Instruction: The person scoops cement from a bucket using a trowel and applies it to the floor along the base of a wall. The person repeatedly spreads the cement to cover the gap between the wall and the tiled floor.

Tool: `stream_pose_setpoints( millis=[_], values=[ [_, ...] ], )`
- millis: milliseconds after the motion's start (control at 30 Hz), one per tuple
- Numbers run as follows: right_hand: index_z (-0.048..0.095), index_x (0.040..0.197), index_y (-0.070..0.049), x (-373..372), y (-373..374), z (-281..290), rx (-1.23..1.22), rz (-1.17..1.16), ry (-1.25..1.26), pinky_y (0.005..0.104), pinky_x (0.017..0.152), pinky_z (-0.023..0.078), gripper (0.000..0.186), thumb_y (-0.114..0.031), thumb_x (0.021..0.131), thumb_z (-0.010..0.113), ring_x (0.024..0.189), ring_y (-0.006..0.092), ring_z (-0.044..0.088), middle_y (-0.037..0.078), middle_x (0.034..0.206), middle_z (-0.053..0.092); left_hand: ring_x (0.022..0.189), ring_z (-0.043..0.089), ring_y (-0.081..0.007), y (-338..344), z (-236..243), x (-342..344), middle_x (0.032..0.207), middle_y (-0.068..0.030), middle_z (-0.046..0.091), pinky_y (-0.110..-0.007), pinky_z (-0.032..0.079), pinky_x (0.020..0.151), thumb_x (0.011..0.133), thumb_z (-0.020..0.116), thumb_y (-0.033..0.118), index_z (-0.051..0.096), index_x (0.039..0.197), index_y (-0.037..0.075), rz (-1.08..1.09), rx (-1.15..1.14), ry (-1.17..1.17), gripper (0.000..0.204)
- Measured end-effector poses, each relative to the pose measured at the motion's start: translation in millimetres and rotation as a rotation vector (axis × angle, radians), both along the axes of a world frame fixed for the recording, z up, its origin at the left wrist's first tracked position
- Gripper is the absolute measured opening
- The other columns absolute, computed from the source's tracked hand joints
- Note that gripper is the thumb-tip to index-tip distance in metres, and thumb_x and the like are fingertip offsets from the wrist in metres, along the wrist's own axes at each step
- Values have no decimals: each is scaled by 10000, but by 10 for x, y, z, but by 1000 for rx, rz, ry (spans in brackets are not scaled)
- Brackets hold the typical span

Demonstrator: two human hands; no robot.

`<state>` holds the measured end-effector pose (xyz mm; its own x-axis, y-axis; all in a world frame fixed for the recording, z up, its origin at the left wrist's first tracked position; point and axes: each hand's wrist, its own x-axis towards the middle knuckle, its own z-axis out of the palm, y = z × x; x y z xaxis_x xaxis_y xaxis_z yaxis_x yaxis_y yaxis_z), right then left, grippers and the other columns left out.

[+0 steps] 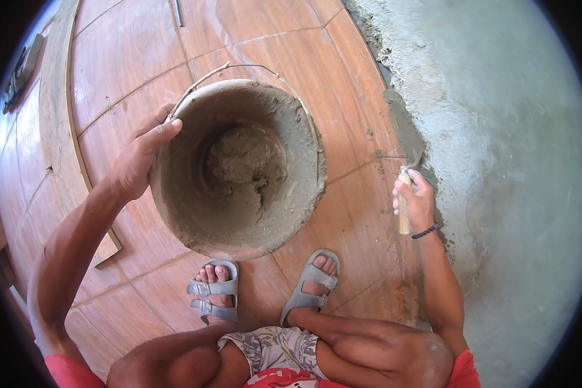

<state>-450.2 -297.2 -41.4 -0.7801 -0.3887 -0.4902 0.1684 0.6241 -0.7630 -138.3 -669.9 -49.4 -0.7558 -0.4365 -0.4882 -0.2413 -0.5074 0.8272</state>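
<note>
My left hand point(145, 152) grips the rim of a mortar-caked bucket point(181, 213) at its left side, thumb over the edge beside the wire handle point(204, 76). Wet grey mortar point(246, 158) lies in the bottom of the bucket, whose mouth faces me. My right hand point(417, 200) is closed round the light wooden handle of a trowel point(404, 207). The trowel's thin metal neck and part of its blade reach past my fingers toward a strip of wet mortar point(404, 123) along the tile edge; the rest of the blade is hard to make out.
Wood-look tiles point(271, 52) cover the floor under the bucket and my sandalled feet point(313, 281). A rough grey concrete surface point(511, 161) runs along the right. Long wooden boards point(61, 116) lie at the left, with a dark object point(21, 74) beyond them. A thin rod point(178, 13) lies at the top.
</note>
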Motion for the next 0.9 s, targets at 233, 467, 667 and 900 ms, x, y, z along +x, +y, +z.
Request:
stream_pose_setpoints(
  millis=[233, 467, 667, 900],
  values=[
    [515, 1283, 23, -18, 184, 361, 25, 23, -26, 248, 451, 478, 400, -99, 919, 630, 559, 113, 579, 57, 783, 614, 1201, 519, -197, -6, 28, -19, 1266, -117, 560, -339, 399, 1050, 980, 546, 286, 469, 1385, 24, 1, -37, -16, 488],
    [489, 1330, 47, 75, 208, 636, 82, 23, 18, 248, 460, 472, 468, -105, 911, 632, 566, 114, 573, 68, 777, 604, 1194, 524, -203, 3, 37, -17, 1258, -118, 563, -343, 398, 1052, 972, 558, 308, 477, 1380, 29, 12, -13, -23, 501],
    [457, 1387, 39, 174, 274, 551, 155, 161, 410, 222, 482, 456, 489, -81, 933, 592, 583, 72, 536, 11, 786, 545, 1193, 526, -204, -31, 39, -35, 1259, -117, 564, -344, 401, 1051, 974, 558, 292, 480, 1378, 32, -27, -40, -35, 486],
    [484, 1352, 31, 378, -177, 141, 158, 258, 244, 253, 468, 458, 478, -86, 905, 603, 555, 79, 549, 46, 805, 576, 1195, 528, -204, 8, 56, -18, 1268, -122, 564, -342, 405, 1045, 975, 560, 272, 476, 1376, 13, 54, -29, -65, 485]
  ],
)
